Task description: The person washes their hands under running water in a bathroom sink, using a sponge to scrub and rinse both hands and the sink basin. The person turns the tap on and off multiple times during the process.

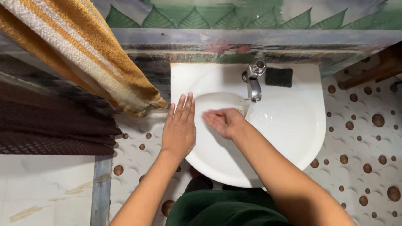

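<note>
I look down on a white washbasin [298, 140] fixed to a tiled wall. My left hand [179, 128] lies flat, palm down, on the basin's left rim, fingers straight and together. My right hand [223, 121] is cupped palm up over the bowl, just left of the chrome tap [254, 80]. Water runs from the spout into the bowl beside the right hand's fingers. Neither hand holds anything.
A black rectangular pad [279, 77] lies on the basin's back ledge right of the tap. An orange and white striped towel [73, 46] hangs at upper left over dark cloth [46, 130]. White floor tiles with brown dots [371, 131] surround the basin. My green garment [220, 215] shows below.
</note>
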